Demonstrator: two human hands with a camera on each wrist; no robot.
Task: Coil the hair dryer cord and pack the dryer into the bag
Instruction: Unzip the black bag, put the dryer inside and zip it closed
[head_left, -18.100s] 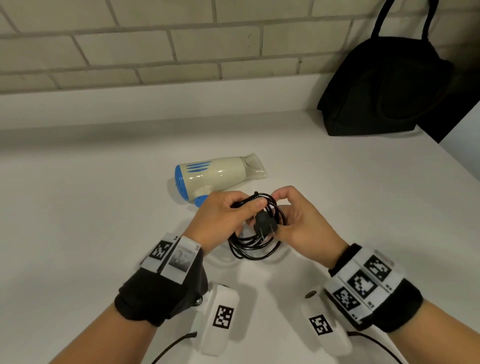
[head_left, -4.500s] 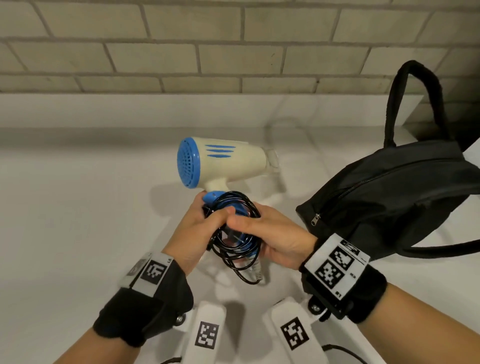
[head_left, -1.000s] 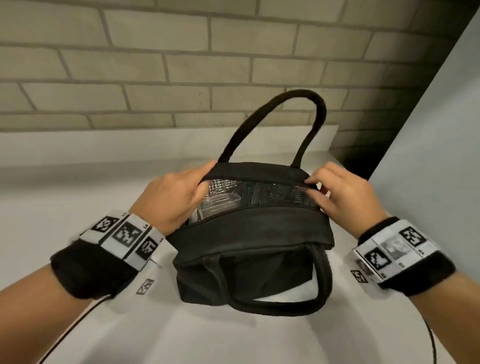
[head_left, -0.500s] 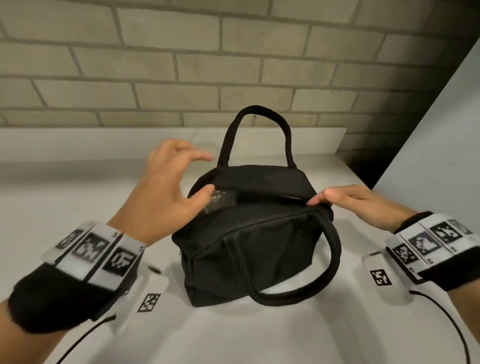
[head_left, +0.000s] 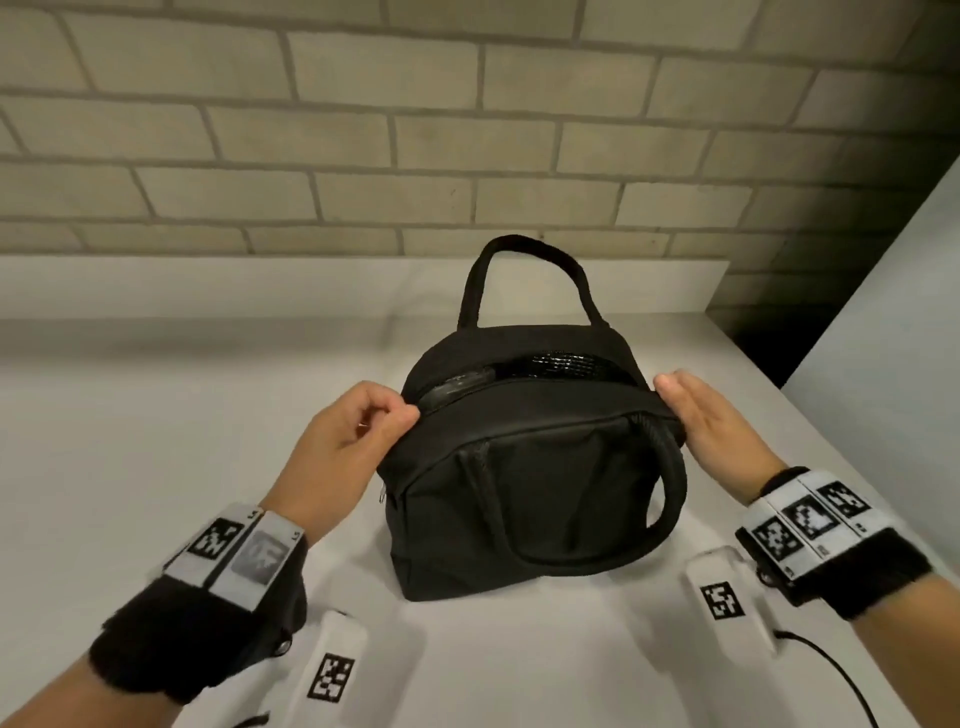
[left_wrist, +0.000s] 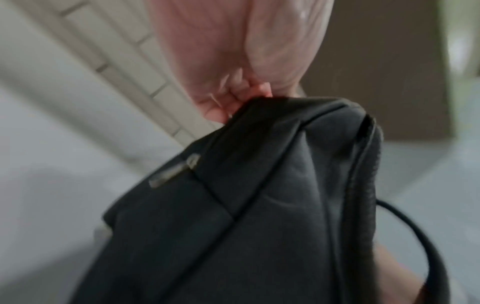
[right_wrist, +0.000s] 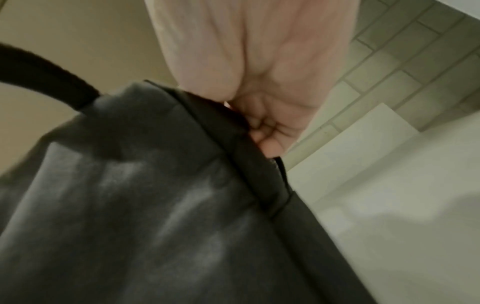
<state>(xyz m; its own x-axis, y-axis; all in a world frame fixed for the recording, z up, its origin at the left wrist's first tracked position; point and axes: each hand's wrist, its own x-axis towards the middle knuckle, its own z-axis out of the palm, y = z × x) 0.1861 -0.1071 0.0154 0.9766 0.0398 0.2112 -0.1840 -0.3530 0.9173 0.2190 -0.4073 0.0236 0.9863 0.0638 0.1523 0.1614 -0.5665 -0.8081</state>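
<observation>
The black bag (head_left: 530, 493) stands upright on the white counter (head_left: 156, 441). Its top opening is a narrow slit that shows shiny lining (head_left: 563, 364). The hair dryer and its cord do not show. My left hand (head_left: 407, 415) pinches the rim at the left end of the opening, above the zipper pull (left_wrist: 174, 172). My right hand (head_left: 670, 389) holds the right end of the bag's top, its fingers curled at the seam (right_wrist: 262, 131). One handle (head_left: 524, 249) stands up at the back. The other handle (head_left: 670, 499) hangs down the front.
A brick wall (head_left: 415, 130) with a low white ledge (head_left: 260, 286) runs behind the counter. A pale panel (head_left: 883, 322) closes off the right side, with a dark gap (head_left: 753, 338) in the back corner beside it.
Half a second ago my left hand hovered with spread fingers above the bag; now it pinches the rim. The opening has narrowed since a second ago. My right hand has stayed at the right end.
</observation>
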